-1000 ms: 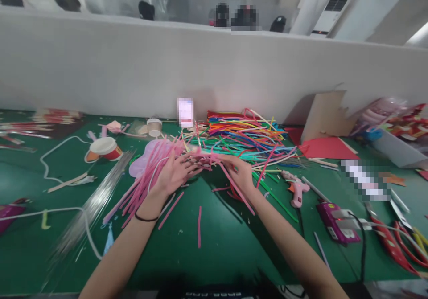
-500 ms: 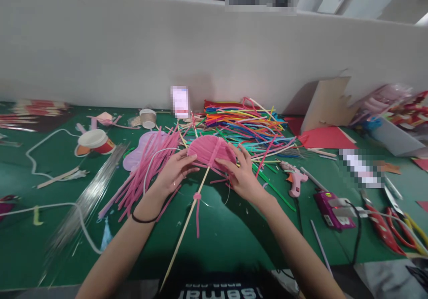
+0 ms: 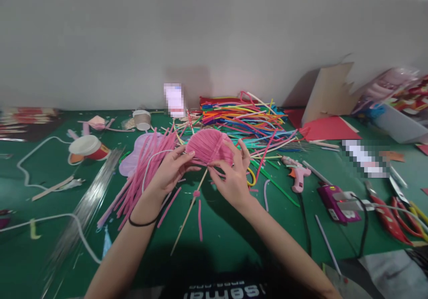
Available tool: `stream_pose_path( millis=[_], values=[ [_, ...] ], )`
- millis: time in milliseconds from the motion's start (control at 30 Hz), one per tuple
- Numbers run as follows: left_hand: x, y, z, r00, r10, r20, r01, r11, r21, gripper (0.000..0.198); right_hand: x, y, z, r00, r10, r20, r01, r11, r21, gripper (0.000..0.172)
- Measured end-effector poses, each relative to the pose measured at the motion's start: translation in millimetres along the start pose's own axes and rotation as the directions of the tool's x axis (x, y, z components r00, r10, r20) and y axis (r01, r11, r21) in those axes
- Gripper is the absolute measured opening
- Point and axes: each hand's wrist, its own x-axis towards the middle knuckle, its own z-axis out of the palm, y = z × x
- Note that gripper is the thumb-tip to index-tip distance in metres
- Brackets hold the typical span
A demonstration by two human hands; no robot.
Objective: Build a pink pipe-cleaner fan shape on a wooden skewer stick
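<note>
A pink rounded piece made of pipe cleaners laid side by side [image 3: 205, 145] is held up between both hands over the green table. My left hand [image 3: 172, 169] grips its lower left edge, thumb on the near face. With thumb and fingertips pinched, my right hand [image 3: 232, 172] holds its lower rim, where a thin wooden stick [image 3: 185, 219] comes out. A small pink band [image 3: 196, 194] is wrapped round the stick, and a pink pipe-cleaner length [image 3: 200, 221] hangs or lies beneath it. To the left, a bundle of pink pipe cleaners [image 3: 133, 187] partly covers a lilac cloud-like shape [image 3: 132, 156].
Many coloured pipe cleaners [image 3: 240, 116] lie behind the hands. Rightward are a pink glue gun [image 3: 300, 178], a purple power strip [image 3: 329, 201] and red-handled pliers [image 3: 389, 221]. Leftward are a paper cup [image 3: 88, 146], clear thin rods [image 3: 90, 205] and a white cable [image 3: 82, 232].
My right hand has shifted left and down along the pink piece, now pinching beside the stick. The stick's lower end now shows farther up the table. The view has tilted slightly.
</note>
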Motion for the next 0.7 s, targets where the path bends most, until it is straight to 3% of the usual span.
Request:
stream_pose_path(
  millis=[233, 467, 567, 700],
  values=[
    [3, -3, -4.3, 1.000, -0.022, -0.006, 0.022, 0.999, -0.039, 0.024, -5, 6, 5, 0.996, -0.061, 0.062, 0.061, 0.998, -0.012, 0.006],
    [5, -3, -6.2, 0.997, -0.081, -0.005, 0.081, 0.993, -0.092, 0.020, -1, 14, 9, 0.994, -0.111, -0.018, 0.108, 0.987, -0.118, 0.005],
    [7, -2, -8.0, 0.996, -0.086, -0.020, 0.084, 0.993, -0.089, 0.020, -1, 16, 9, 0.997, -0.069, -0.044, 0.065, 0.994, -0.093, 0.009],
    [9, 9, -13.9, 0.996, -0.073, -0.046, 0.070, 0.996, -0.060, 0.020, -7, 18, 6, 0.990, 0.090, -0.113, -0.087, 0.996, 0.031, 0.027]
  ],
)
